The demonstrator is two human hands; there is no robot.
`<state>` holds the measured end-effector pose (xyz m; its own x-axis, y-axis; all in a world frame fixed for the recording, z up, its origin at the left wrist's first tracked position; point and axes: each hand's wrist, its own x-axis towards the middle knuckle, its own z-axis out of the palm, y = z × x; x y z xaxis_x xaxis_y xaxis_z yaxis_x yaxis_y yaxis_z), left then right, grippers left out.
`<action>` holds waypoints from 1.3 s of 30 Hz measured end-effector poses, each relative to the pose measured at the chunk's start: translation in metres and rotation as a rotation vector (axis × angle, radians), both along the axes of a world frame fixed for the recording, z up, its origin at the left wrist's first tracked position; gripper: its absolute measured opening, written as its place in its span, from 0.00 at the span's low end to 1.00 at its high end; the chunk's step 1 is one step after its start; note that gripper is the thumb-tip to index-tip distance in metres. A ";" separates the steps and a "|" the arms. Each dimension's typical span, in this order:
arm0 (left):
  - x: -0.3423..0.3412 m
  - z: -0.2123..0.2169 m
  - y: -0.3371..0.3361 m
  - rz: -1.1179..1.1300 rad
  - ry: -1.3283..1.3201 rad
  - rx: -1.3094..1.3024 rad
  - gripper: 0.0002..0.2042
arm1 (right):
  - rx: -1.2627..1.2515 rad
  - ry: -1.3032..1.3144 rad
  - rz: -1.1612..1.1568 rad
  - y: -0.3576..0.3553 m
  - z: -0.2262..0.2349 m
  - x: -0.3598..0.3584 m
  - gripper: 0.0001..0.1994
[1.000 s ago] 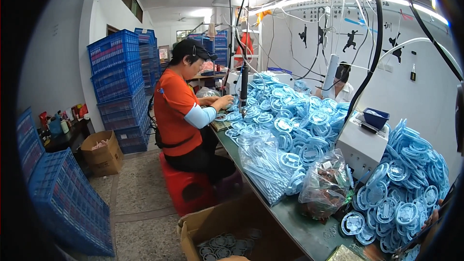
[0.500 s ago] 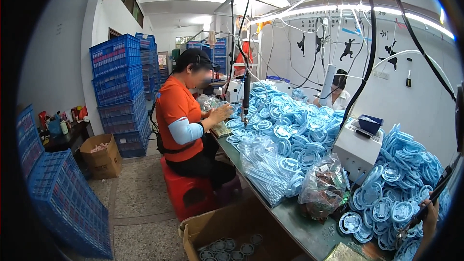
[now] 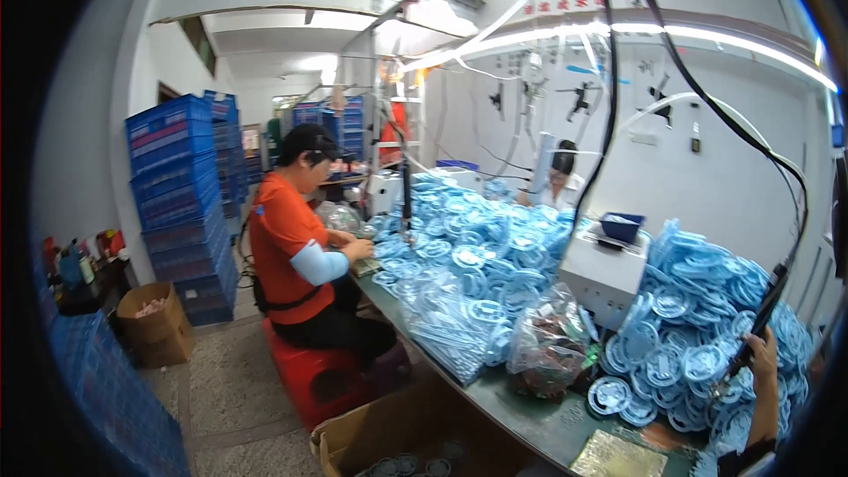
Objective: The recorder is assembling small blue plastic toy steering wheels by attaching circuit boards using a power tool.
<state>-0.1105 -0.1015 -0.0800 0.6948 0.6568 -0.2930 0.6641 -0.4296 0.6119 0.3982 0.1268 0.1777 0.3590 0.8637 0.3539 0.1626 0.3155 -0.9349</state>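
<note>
Gripping a black corded tool (image 3: pixel 774 290) at the near right of the bench (image 3: pixel 530 417): right hand (image 3: pixel 761 355), fingers curled around its shaft, tool slanting down-left. Lower end over or against heaped pale-blue discs (image 3: pixel 667 364); can't tell which. Left hand out of view, state unknown. My judgement: keep the hold firm but loose-wristed, steady the tip clear of stray discs, let the cord (image 3: pixel 805 203) hang slack.

Containers: left of the heap, clear bag (image 3: pixel 549 322), reddish-brown bits (image 3: pixel 541 380) inside. Farther left, second clear bag (image 3: pixel 424 290), pale-blue rods (image 3: pixel 455 329). Small dark-blue tray (image 3: pixel 623 228) atop white machine (image 3: pixel 602 281), contents unclear. Below the bench edge, open carton (image 3: pixel 424 413), greyish rings (image 3: pixel 402 465). Well left, smaller carton (image 3: pixel 157 336), pink pieces (image 3: pixel 152 306); behind, stacked blue crates (image 3: pixel 177 212), contents unreadable.
</note>
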 end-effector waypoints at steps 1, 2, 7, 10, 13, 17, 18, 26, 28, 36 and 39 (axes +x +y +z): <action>-0.003 0.012 -0.004 -0.027 0.024 -0.034 0.17 | -0.022 0.000 -0.011 -0.008 0.004 -0.004 0.29; -0.004 0.005 -0.007 -0.075 0.035 -0.051 0.17 | -0.050 0.004 -0.022 -0.015 0.007 -0.009 0.30; 0.004 -0.002 -0.003 0.027 0.067 -0.076 0.16 | -0.115 -0.166 -0.206 -0.045 0.013 -0.026 0.26; 0.006 -0.014 0.008 0.107 0.017 -0.029 0.16 | 0.011 -0.244 -0.196 -0.075 0.007 -0.038 0.22; 0.008 0.002 0.013 0.168 0.025 -0.053 0.16 | -0.009 -0.242 -0.124 -0.104 -0.016 -0.043 0.13; 0.012 -0.006 0.024 0.205 -0.049 -0.041 0.16 | -0.172 -0.191 -0.119 -0.146 -0.106 -0.052 0.06; 0.012 -0.005 0.030 0.205 -0.047 -0.057 0.16 | -0.363 -0.139 -0.178 -0.160 -0.123 -0.056 0.06; 0.047 0.137 0.145 0.226 -0.468 0.076 0.06 | -0.240 -0.830 -0.452 -0.187 -0.192 -0.091 0.03; 0.083 0.152 0.172 0.329 -0.477 0.224 0.04 | -0.256 -0.826 -0.487 -0.184 -0.191 -0.090 0.04; 0.159 0.145 0.226 0.137 -0.464 0.407 0.06 | -0.231 -0.829 -0.388 -0.182 -0.186 -0.089 0.05; 0.176 0.126 0.254 0.277 -0.566 -0.162 0.10 | -0.226 -0.832 -0.407 -0.181 -0.187 -0.091 0.05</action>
<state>0.0653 0.1528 0.0462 0.5821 0.8120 -0.0418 0.2928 -0.1613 0.9425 0.3072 -0.0539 -0.0097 0.3556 0.8072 0.4712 0.8608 -0.0864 -0.5016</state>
